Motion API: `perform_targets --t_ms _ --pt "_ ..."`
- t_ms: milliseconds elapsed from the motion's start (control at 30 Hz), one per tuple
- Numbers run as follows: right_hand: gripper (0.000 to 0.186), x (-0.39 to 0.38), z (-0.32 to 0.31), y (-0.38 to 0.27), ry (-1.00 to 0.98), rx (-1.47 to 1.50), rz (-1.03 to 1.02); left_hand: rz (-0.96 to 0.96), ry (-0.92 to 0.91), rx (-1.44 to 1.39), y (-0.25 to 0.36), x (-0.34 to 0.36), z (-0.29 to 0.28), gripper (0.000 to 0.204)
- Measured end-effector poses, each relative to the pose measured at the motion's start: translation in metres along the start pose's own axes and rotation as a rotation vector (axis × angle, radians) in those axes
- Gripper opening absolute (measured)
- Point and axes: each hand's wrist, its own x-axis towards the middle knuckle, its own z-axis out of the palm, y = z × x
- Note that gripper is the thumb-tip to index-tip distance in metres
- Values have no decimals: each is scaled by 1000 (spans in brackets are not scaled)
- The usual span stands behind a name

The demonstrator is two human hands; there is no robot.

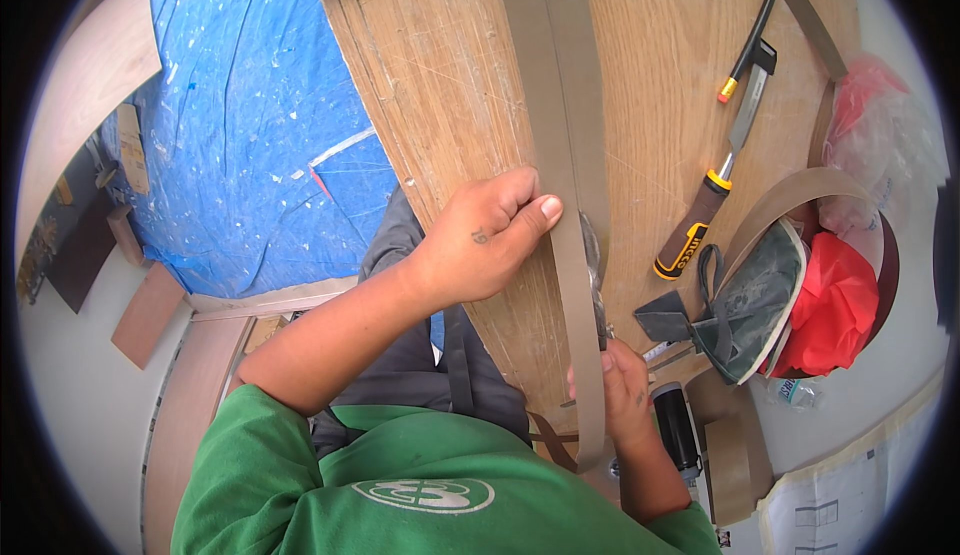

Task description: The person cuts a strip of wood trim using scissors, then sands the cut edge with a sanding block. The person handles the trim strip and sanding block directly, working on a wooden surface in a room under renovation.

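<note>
A long taupe strip of edge banding [577,325] runs down the wooden worktop and hangs over its near end. My left hand [490,240] is closed on the strip's left edge, thumb on top and fingers curled. Under the strip's upper part lies a narrow board [575,85] of the same taupe colour. Lower and to the right, my right hand [625,395] is closed around a slim metallic tool [597,290]. The strip hides part of that tool and some fingers, so its exact kind does not show.
On the worktop [660,135] right of the strip lie a chisel [705,195] and a black pencil [750,45]. A dark green pouch [750,305] with red plastic [835,305] sits at the right, near a coiled band [800,185]. Blue sheeting [260,135] spreads at left.
</note>
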Motion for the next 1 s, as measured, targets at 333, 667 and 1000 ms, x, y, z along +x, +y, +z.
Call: perform_targets --t_ms 333,667,1000 --pt "63 5 5 -17 -39 118 5 -10 -30 -41 -4 -1 1 35" --pt "54 8 -1 -10 -30 25 -5 9 -54 -32 -3 -1 -2 33" --pt "57 8 -2 -17 -56 52 1 -5 -50 -84 -4 -2 1 33"
